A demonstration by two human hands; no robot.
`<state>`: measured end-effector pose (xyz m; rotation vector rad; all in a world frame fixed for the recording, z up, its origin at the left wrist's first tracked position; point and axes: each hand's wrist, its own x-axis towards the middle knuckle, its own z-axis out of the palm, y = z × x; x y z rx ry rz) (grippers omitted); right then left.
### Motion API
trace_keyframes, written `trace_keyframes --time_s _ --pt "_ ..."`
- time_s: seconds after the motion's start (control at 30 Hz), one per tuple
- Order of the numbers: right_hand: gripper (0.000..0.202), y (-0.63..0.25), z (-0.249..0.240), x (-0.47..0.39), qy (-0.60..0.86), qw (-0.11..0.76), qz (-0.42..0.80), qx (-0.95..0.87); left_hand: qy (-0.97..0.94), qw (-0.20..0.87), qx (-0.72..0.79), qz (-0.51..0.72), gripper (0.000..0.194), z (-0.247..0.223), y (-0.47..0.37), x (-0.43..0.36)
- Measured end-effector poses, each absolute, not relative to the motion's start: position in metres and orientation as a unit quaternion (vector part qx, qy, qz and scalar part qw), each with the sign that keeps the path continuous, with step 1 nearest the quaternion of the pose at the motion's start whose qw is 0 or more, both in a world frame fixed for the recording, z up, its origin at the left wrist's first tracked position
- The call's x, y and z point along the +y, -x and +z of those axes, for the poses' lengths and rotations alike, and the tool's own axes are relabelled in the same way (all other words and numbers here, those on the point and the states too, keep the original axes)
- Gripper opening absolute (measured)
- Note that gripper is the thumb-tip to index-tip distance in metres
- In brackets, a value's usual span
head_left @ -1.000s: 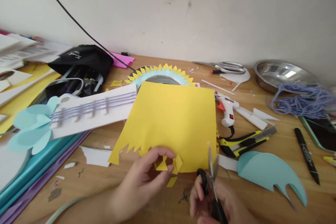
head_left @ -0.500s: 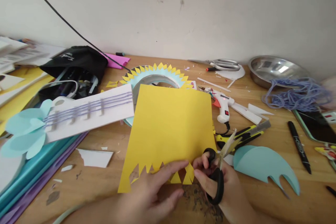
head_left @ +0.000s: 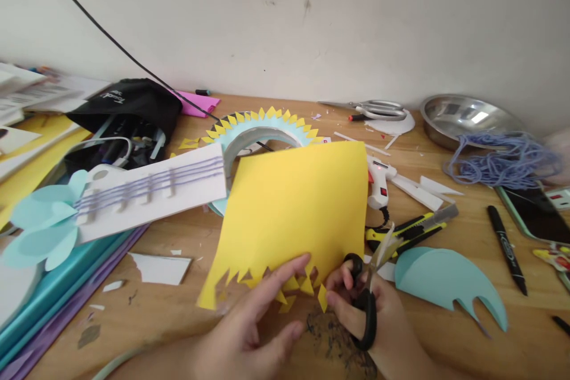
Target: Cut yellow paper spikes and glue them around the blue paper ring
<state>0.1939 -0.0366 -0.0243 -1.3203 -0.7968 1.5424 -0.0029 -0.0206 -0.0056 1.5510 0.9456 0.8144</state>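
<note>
A sheet of yellow paper (head_left: pixel 298 208) stands tilted in front of me, its lower edge cut into zigzag points. My left hand (head_left: pixel 253 314) lies over that edge with thumb and forefinger apart; the forefinger reaches across the points. Black-handled scissors (head_left: pixel 367 314) hang on the fingers of my right hand (head_left: pixel 383 314), blades a little parted and pointing up. By the right thumb tip is a small yellow paper diamond (head_left: pixel 323 298), which looks pinched there. Other small yellow pieces (head_left: pixel 288 304) lie below the edge. Behind the sheet is a light-blue ring (head_left: pixel 267 129) rimmed with yellow points.
At left lies a white strip strung with purple yarn (head_left: pixel 191 175), near a black pouch (head_left: pixel 129 104). To the right are a glue gun (head_left: pixel 379 181), a utility knife (head_left: pixel 414 228), a cut blue paper (head_left: pixel 449 279), a black marker (head_left: pixel 506 249), a phone (head_left: pixel 534 211) and a metal bowl (head_left: pixel 467 110).
The yellow sheet has turned, its right side rising and its lower left corner shifting. The small diamond now hangs apart from the sheet by my right thumb. Both hands have moved slightly left.
</note>
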Motion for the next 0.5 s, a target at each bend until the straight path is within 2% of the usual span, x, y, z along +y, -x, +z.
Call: trace_keyframes --time_s 0.1,0.27,0.4,0.5 --pt "0.048 -0.190 -0.031 -0.042 0.533 0.433 0.637 -0.351 -0.604 0.579 0.410 0.363 0.056 -0.006 0.003 -0.017" --pt "0.034 -0.197 -0.030 -0.049 0.545 0.293 0.645 -0.448 -0.598 0.575 0.408 0.381 0.054 -0.004 0.005 -0.014" --pt "0.035 -0.204 -0.026 -0.050 0.537 0.316 0.646 -0.442 -0.588 0.566 0.415 0.402 0.052 -0.004 0.007 -0.014" --pt "0.048 -0.207 -0.031 -0.047 0.476 0.299 0.733 -0.383 -0.589 0.541 0.410 0.438 0.051 -0.004 0.009 -0.015"
